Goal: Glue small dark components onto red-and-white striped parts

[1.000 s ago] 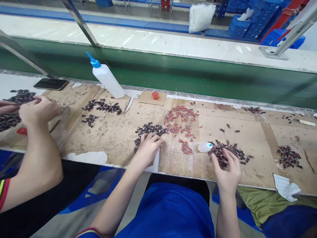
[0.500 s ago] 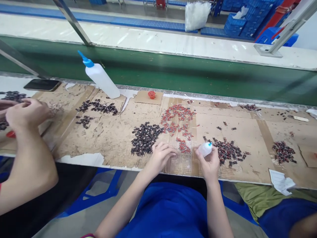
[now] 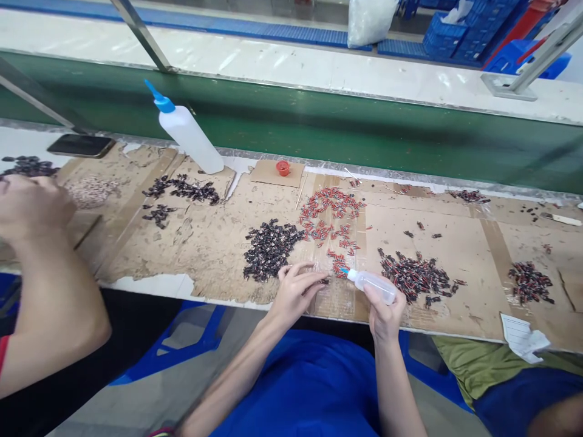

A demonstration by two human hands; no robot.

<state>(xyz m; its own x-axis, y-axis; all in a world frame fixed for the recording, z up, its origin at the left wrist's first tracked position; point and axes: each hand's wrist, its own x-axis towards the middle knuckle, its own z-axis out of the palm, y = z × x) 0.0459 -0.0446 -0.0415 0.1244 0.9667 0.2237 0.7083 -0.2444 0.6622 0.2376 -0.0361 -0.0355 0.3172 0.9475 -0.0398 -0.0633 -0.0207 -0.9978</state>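
My right hand is wrapped round a small clear squeeze bottle, tilted so its blue tip points left, close to the fingers of my left hand. My left hand pinches a small dark part at its fingertips, just over the cardboard. Beside that hand lies a heap of small black parts. Small red parts are spread out in front of both hands. To the right of the bottle is a pile of black-and-red pieces.
A large white bottle with a blue nozzle stands at the back left, near a phone. A red cup sits on a cardboard square. At the left, a co-worker's hands are over the table. A green barrier runs behind.
My right hand has turned the small bottle from tip up and right to tip left, towards my left hand. A small dark part now shows between my left fingertips.
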